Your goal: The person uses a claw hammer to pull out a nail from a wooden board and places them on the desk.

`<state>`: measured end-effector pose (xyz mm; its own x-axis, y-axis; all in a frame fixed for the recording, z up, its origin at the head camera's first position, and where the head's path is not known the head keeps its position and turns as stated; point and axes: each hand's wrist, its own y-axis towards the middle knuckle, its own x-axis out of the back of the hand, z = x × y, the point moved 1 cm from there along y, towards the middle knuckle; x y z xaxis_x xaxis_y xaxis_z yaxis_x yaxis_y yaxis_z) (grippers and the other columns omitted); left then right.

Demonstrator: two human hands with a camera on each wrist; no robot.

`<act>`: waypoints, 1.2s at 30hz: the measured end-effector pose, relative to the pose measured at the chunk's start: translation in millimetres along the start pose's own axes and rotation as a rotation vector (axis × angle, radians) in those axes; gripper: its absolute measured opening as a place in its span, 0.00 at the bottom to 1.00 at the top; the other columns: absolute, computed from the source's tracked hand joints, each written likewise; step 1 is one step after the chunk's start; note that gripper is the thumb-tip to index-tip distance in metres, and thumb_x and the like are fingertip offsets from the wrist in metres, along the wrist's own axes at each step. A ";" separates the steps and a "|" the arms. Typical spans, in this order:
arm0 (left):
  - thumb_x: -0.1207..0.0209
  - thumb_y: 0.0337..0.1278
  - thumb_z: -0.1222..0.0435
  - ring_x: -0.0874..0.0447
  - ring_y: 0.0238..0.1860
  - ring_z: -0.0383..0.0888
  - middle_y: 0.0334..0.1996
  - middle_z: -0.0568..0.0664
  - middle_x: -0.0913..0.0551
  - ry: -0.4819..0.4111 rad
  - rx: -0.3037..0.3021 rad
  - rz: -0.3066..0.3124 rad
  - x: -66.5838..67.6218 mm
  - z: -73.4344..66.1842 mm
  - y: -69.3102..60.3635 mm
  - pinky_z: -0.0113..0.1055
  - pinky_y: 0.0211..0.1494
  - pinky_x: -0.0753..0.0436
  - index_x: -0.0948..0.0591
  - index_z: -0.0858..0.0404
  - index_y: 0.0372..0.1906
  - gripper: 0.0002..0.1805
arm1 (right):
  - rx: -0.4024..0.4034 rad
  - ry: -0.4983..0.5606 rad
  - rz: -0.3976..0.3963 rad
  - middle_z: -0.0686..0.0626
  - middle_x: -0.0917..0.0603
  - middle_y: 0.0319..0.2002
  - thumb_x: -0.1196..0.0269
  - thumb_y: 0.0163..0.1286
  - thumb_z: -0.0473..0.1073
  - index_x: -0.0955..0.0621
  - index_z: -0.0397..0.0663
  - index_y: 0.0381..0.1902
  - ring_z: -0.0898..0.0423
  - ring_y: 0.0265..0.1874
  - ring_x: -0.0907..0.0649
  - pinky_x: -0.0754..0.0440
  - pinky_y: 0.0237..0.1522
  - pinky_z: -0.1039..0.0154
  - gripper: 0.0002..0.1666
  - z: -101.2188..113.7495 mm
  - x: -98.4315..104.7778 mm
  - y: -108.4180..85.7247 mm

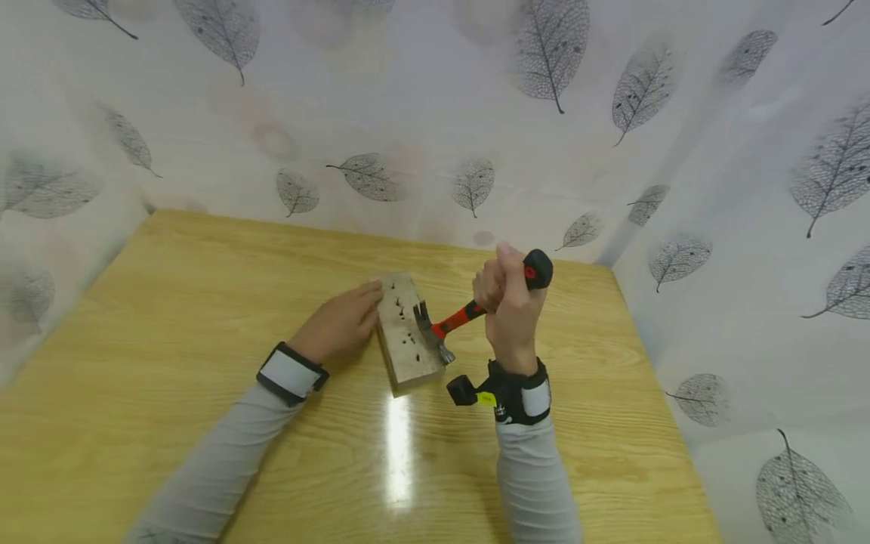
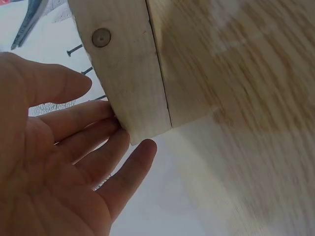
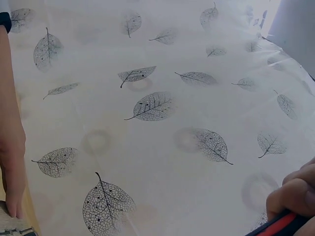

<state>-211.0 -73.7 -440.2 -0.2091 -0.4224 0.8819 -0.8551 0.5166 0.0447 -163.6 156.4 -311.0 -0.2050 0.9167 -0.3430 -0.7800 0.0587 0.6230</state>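
Observation:
A pale wooden block (image 1: pixel 406 355) lies on the table, with several dark nails (image 1: pixel 399 304) standing in its upper face. My left hand (image 1: pixel 343 321) is at the block's far left side. In the left wrist view its extended fingers (image 2: pixel 81 120) touch the block's side, and the thumb is apart from the wood. My right hand (image 1: pixel 513 302) grips a claw hammer (image 1: pixel 454 321) by its red and black handle. The hammer's metal head is at the block's right edge; whether it touches a nail cannot be told. The right wrist view shows only part of that hand (image 3: pixel 295 194) and the handle.
The yellow wood-grain table (image 1: pixel 238 302) reaches back to a wall (image 1: pixel 408 113) covered in a leaf print. Another leaf-print wall (image 1: pixel 741 317) stands along the right side. A small black camera (image 1: pixel 462 391) juts from the right wrist strap.

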 end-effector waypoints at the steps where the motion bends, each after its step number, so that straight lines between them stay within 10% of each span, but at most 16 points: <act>1: 0.51 0.76 0.61 0.39 0.77 0.56 0.77 0.58 0.37 -0.002 -0.004 -0.002 -1.6 -0.9 0.3 0.50 0.78 0.39 0.34 0.69 0.74 0.28 | -0.012 -0.022 0.008 0.55 0.48 0.09 0.49 0.77 0.39 0.45 0.49 0.13 0.62 0.06 0.49 0.54 0.08 0.66 0.31 -1.9 0.1 0.9; 8: 0.51 0.76 0.62 0.38 0.77 0.56 0.76 0.59 0.36 0.026 -0.026 -0.022 -10.0 -6.1 -0.7 0.49 0.78 0.38 0.34 0.70 0.74 0.28 | -0.039 -0.089 0.028 0.55 0.46 0.09 0.46 0.78 0.42 0.44 0.50 0.13 0.61 0.06 0.49 0.53 0.08 0.65 0.32 -13.3 1.8 6.0; 22: 0.48 0.72 0.67 0.37 0.76 0.55 0.76 0.57 0.35 0.053 -0.023 -0.045 -4.5 -1.9 -1.7 0.48 0.77 0.35 0.32 0.68 0.74 0.28 | -0.404 -0.193 0.141 0.56 0.43 0.11 0.42 0.78 0.46 0.36 0.51 0.19 0.61 0.07 0.46 0.51 0.11 0.65 0.26 -59.9 -33.5 57.2; 36: 0.47 0.68 0.71 0.37 0.76 0.53 0.76 0.56 0.34 0.078 -0.033 -0.026 -5.0 3.2 0.9 0.49 0.75 0.32 0.29 0.67 0.72 0.28 | -0.520 -0.552 0.168 0.56 0.36 0.10 0.40 0.74 0.63 0.31 0.51 0.14 0.59 0.08 0.39 0.43 0.13 0.64 0.33 -116.1 -67.3 79.4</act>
<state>-212.2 -73.5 -446.0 -0.1483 -0.3777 0.9140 -0.8436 0.5305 0.0824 -280.4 53.4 -320.0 -0.1275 0.9691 0.2113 -0.9697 -0.1665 0.1789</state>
